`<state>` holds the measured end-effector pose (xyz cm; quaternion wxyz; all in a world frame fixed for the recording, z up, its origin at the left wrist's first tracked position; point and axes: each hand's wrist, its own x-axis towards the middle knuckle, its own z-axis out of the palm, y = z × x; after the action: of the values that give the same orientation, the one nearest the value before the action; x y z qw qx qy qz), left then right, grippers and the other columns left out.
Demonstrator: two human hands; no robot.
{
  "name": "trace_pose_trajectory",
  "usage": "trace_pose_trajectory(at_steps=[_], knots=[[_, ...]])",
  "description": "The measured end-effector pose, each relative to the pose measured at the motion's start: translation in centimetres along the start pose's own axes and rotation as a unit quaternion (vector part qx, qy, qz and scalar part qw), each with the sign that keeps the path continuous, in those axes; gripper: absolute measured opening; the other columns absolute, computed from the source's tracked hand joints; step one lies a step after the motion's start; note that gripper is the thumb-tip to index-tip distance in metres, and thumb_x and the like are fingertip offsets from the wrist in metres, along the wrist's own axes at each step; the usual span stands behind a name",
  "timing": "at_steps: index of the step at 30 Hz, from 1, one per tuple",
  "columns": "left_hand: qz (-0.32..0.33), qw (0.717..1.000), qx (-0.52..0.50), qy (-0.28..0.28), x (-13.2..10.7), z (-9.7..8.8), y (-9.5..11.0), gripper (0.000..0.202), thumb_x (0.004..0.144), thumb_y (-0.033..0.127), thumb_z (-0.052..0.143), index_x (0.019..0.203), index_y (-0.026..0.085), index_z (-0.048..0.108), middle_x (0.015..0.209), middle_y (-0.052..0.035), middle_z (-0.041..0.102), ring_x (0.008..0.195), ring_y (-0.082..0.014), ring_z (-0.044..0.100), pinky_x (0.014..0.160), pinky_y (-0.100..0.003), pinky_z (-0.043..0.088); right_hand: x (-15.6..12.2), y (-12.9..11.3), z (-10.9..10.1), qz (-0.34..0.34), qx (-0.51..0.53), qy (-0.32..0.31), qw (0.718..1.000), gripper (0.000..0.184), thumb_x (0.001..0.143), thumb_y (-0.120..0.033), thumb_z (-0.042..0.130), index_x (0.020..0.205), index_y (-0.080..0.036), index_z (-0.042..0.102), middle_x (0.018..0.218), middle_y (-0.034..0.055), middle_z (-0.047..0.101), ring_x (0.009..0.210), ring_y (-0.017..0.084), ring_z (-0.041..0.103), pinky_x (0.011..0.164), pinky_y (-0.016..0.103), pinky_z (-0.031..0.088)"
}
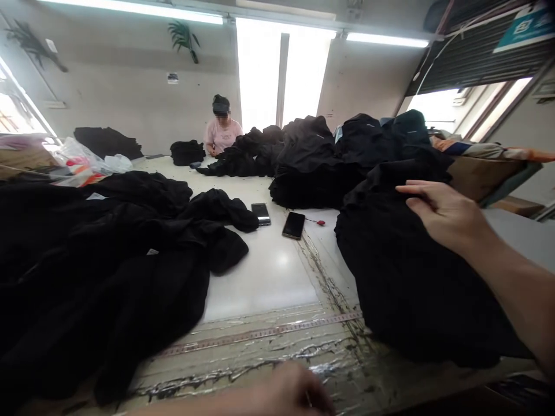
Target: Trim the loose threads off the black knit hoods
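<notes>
My right hand (442, 211) is over a pile of black cloth garments (403, 283) on the right side of the table. Its thumb and forefinger stretch out to the left with a small gap between them, close against the dark fabric. At the bottom edge, my left hand (299, 388) is low over the near part of the table (260, 277). It is smeared by motion, and its fingers are mostly hidden. A large loose heap of black garments (108, 271) spreads over the left side, showing small white labels.
Two phones, one (261, 214) by the left heap and another (293, 225) with a red charm (321, 223), lie mid-table. A tape measure (277, 332) runs across the near part. Tall dark garment stacks (316, 150) stand behind. A person (222, 130) is at the far end.
</notes>
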<state>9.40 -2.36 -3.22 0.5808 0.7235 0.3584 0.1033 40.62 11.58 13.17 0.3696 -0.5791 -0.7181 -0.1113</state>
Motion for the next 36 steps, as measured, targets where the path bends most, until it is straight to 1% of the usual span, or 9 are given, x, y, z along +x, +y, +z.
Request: trace_pose_trajectory(at_steps=[4,8,13,16,19,23,28,33,36], knots=[[-0.037,0.948,0.255,0.187,1.4,-9.4,1.1,0.022,0.081,0.027,0.059,0.099,0.021,0.069,0.098,-0.0044,0.068,0.082,-0.0176,0.063,0.073,-0.025,0.049,-4.8,-8.4,0.2,-0.037,0.120,-0.060,0.990,0.023,0.088,-0.031,0.050,0.107,-0.031,0.062,0.108,0.0063,0.065,0.098,0.027,0.061,0.087,0.045,0.050],[-0.108,0.881,0.333,0.317,7.1,-18.6,0.3,0.036,0.087,0.023,0.050,0.121,0.015,0.056,0.131,-0.0146,0.048,0.119,-0.0287,0.046,0.096,-0.041,0.040,-11.0,-13.4,8.8,-0.177,0.168,-0.191,0.951,0.036,0.082,-0.004,0.041,0.107,-0.019,0.062,0.107,0.0091,0.064,0.101,0.022,0.058,0.084,0.039,0.052],[-0.216,0.812,0.394,0.372,12.0,-27.2,-2.4,0.058,0.080,0.034,0.063,0.132,0.017,0.042,0.151,-0.0140,0.020,0.137,-0.0386,0.015,0.103,-0.059,0.027,-16.1,-12.9,18.9,-0.190,0.123,-0.186,0.956,0.034,0.075,0.002,0.043,0.096,-0.016,0.063,0.105,0.0119,0.064,0.096,0.024,0.055,0.077,0.038,0.051],[-0.259,0.790,0.419,0.365,12.9,-31.2,-4.1,0.087,0.064,0.036,0.077,0.138,0.019,0.034,0.155,-0.0168,0.003,0.138,-0.0439,-0.006,0.102,-0.064,0.021,-16.6,-12.1,20.5,-0.174,0.133,-0.178,0.959,0.033,0.075,0.003,0.043,0.093,-0.017,0.062,0.105,0.0097,0.063,0.096,0.022,0.054,0.079,0.036,0.049],[-0.287,0.786,0.418,0.352,13.4,-34.0,-6.1,0.091,0.062,0.047,0.076,0.138,0.020,0.034,0.151,-0.0194,0.016,0.137,-0.0440,0.007,0.099,-0.059,0.030,-16.4,-11.8,20.3,-0.169,0.132,-0.169,0.962,0.034,0.075,0.003,0.042,0.093,-0.018,0.062,0.111,0.0085,0.062,0.100,0.023,0.052,0.083,0.038,0.047],[-0.288,0.786,0.424,0.346,13.8,-35.8,-8.2,0.056,0.083,0.047,0.058,0.130,0.020,0.044,0.137,-0.0131,0.040,0.123,-0.0324,0.039,0.095,-0.050,0.040,-16.2,-11.9,20.2,-0.157,0.141,-0.174,0.962,0.039,0.072,0.004,0.041,0.094,-0.019,0.062,0.115,0.0072,0.062,0.104,0.023,0.051,0.085,0.038,0.047],[-0.280,0.783,0.452,0.322,13.5,-35.5,-7.9,0.036,0.088,0.034,0.056,0.119,0.017,0.053,0.126,-0.0106,0.050,0.111,-0.0260,0.051,0.090,-0.047,0.045,-16.2,-12.0,20.2,-0.148,0.142,-0.174,0.963,0.038,0.073,0.004,0.040,0.093,-0.019,0.063,0.114,0.0070,0.063,0.103,0.024,0.052,0.084,0.039,0.047],[-0.252,0.813,0.466,0.242,12.2,-32.6,-5.2,0.033,0.088,0.035,0.057,0.114,0.015,0.056,0.112,-0.0089,0.058,0.100,-0.0225,0.058,0.085,-0.043,0.049,-16.1,-12.1,20.1,-0.126,0.198,-0.158,0.959,0.039,0.071,0.005,0.040,0.093,-0.018,0.063,0.105,0.0087,0.066,0.095,0.023,0.055,0.078,0.039,0.049],[-0.207,0.837,0.471,0.184,11.0,-28.9,-3.5,0.029,0.086,0.035,0.058,0.108,0.015,0.059,0.105,-0.0080,0.062,0.095,-0.0213,0.060,0.082,-0.041,0.049,-15.5,-11.3,19.9,-0.031,0.305,-0.129,0.943,0.029,0.077,-0.004,0.044,0.093,-0.018,0.064,0.093,0.0082,0.067,0.089,0.022,0.058,0.077,0.036,0.050]])
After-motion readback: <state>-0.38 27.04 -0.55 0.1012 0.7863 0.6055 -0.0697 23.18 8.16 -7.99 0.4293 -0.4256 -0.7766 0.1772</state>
